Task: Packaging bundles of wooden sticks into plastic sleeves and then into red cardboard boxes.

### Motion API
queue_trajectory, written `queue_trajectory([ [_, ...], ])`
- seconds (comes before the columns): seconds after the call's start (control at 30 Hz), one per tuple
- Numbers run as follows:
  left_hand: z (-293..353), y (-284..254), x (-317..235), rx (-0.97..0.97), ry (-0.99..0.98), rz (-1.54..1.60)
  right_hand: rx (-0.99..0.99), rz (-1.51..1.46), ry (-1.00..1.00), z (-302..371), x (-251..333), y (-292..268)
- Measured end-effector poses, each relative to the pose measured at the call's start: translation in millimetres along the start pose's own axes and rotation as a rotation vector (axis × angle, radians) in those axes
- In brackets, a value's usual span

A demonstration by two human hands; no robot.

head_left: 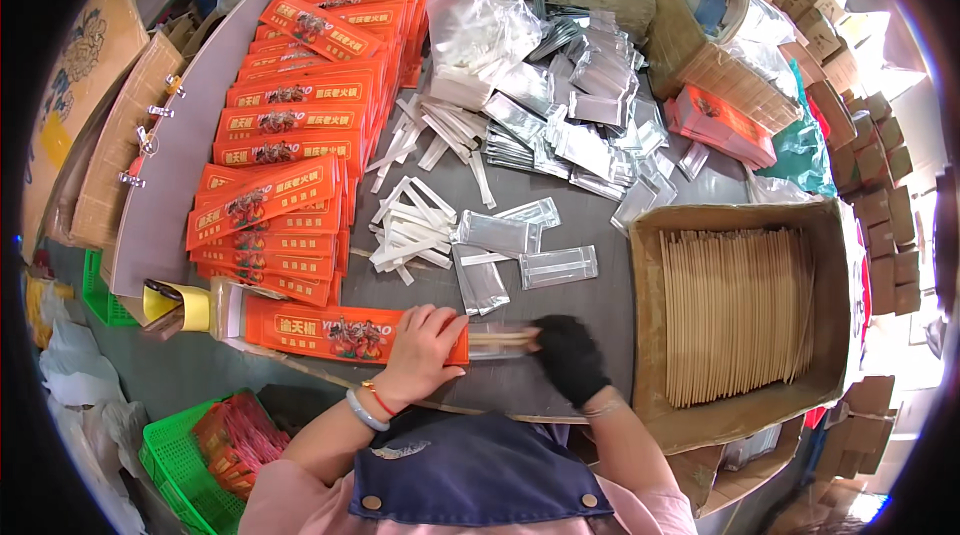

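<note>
An orange printed paper sleeve [320, 330] lies at the table's near edge. My bare left hand [425, 350], with bracelets at the wrist, holds it near its right end, fingers over the top and thumb at the lower edge. In a black glove, my right hand [572, 360] is closed and slightly blurred. It grips wooden chopsticks [500, 339], whose other ends are hidden in the sleeve's right end. A clear, shiny strip [495, 353] runs beside the chopsticks; whether my right hand holds it too is hidden.
Overlapping orange sleeves [290, 150] cover the left side. White paper strips [412, 225] and silvery packets [560, 265] lie mid-table. A cardboard box [645, 335] of chopsticks stands right. A yellow-wrapped holder [180, 307] sits at the left edge; a green basket [165, 445] is below.
</note>
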State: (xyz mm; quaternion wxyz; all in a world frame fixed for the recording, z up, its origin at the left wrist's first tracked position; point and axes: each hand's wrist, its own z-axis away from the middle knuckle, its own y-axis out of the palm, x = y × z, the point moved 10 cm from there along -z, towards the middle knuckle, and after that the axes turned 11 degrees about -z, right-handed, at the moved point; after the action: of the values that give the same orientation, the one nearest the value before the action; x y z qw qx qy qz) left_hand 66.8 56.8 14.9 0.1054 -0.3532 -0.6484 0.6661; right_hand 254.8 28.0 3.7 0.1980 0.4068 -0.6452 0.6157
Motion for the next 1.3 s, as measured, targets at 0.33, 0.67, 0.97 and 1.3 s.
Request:
queue_trajectory([
  [0.33,-15.1,5.1,-5.4,0.023,0.105,-0.030,-0.088,-0.394,0.145,-18.4,40.8,43.4],
  [0.67,-55.2,-136.6,50.8,-0.076,0.251,-0.225,-0.163,0.235,0.161,-11.5,35.7,-54.4],
  [0.97,33.1,3.1,58.8,-0.227,-0.493,0.011,-0.031,0.357,0.116,-8.6,49.2,-30.6],
  [1.3,38.7,13.8,66.9,-0.196,-0.488,0.075,0.183,0.223,0.046,-32.6,52.9,61.1],
])
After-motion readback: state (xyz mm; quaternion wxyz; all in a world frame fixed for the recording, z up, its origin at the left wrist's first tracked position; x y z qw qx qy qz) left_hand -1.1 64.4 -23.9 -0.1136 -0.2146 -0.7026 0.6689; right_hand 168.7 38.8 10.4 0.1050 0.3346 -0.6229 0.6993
